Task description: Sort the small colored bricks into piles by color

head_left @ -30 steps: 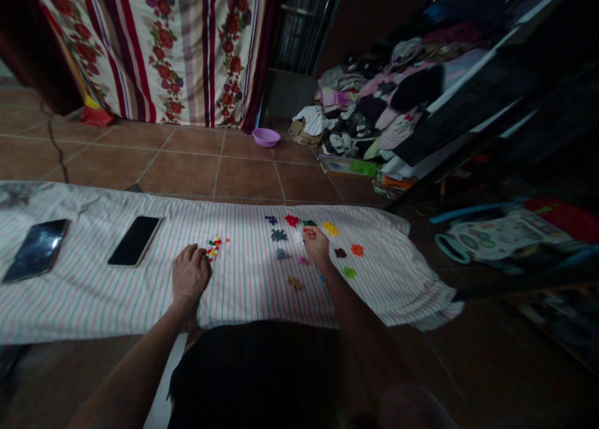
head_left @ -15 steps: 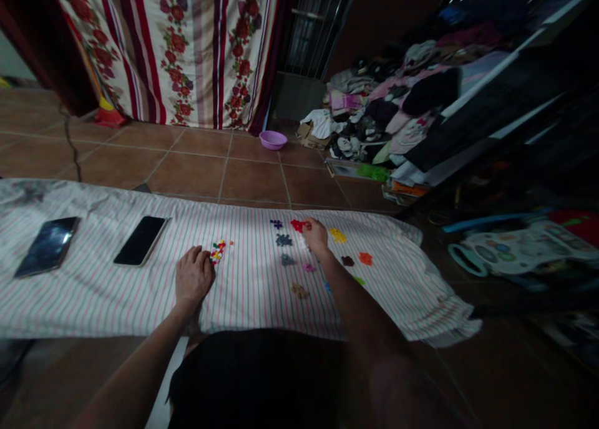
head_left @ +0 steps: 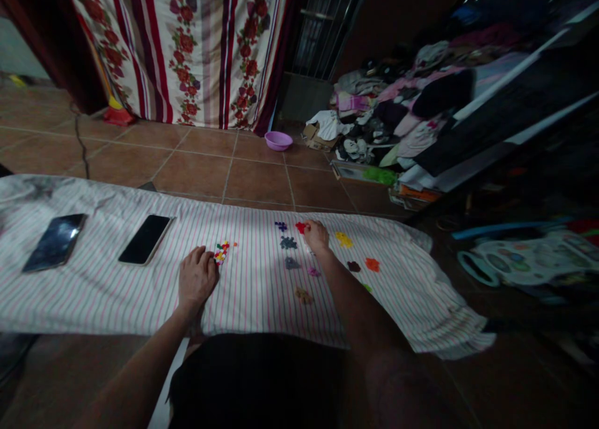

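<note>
A pink-striped white cloth point(head_left: 107, 285) lies on the tiled floor. My left hand point(head_left: 196, 278) rests on it with fingers curled, right beside a small mixed heap of coloured pieces point(head_left: 221, 252). My right hand point(head_left: 317, 236) is closed at the red pile point(head_left: 300, 227); whether it holds a piece is hidden. Around it lie sorted little piles: purple point(head_left: 281, 226), grey-blue point(head_left: 288, 243), yellow point(head_left: 344, 239), orange point(head_left: 372, 264), dark red point(head_left: 354, 266) and tan point(head_left: 303, 295).
Two dark phones point(head_left: 145, 239) point(head_left: 55, 242) lie on the cloth at the left. A floral curtain point(head_left: 196, 48) hangs behind. A purple bowl point(head_left: 278, 140) and a heap of clothes point(head_left: 388, 117) sit at the back right. A toy point(head_left: 524, 260) lies at the right.
My right hand moved forward from among the piles to the red pile. My left hand stayed by the mixed heap. The camera view drifted left and slightly up.
</note>
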Available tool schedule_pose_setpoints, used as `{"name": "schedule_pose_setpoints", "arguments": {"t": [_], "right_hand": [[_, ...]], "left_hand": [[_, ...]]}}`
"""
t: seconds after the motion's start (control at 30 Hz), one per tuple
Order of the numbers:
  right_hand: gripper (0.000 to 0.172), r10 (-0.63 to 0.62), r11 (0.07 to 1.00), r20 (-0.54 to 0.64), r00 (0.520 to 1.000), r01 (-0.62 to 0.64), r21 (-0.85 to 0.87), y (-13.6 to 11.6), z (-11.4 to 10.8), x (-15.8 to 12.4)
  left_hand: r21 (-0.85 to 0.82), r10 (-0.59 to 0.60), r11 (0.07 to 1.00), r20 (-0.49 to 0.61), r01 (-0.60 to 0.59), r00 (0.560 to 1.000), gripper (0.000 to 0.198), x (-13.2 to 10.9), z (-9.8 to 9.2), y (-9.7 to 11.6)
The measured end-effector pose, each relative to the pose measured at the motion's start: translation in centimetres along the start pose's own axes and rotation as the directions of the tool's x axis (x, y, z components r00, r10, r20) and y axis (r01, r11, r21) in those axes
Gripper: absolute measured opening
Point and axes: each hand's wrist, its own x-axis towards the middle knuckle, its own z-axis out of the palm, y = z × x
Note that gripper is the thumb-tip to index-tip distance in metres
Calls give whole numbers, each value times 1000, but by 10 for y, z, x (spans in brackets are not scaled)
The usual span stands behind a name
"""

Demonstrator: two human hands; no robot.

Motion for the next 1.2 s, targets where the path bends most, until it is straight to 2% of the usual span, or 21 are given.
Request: {"name": "schedule_pose_setpoints", "arguments": {"t": [0.1,0.27,0.37,0.53,0.73,0.87,1.2], "right_hand": [[30,20,996,-1,1000,-20,-86,-3,-3,-3],[30,-49,999,-7,999,49,-8,-23,0,-14],[29,-164,981,12,986,161,107,-46,9,-27],[27,-356,894,65,932,319,314,-95,32,-61],[25,-479,828,180,859,375,416,-146,58,-96],[23,-490,833,245,836,367,415,-165,67,-110],[22,-407,906,327,853,330,266,-179,67,-118]], "left_hand": [[-8,-12,1000,0,12,1000,27,0,0,0],[-19,-33,999,-6,33,999,27,0,0,0],[-15,-38,999,-3,38,999,27,0,0,0],[-15,-51,999,-1,51,999,26,1,0,1],[-22,-45,999,-13,45,999,26,0,1,1],[-18,-45,999,-30,45,999,26,0,2,0],[-9,-42,999,-26,42,999,25,0,1,1]]}}
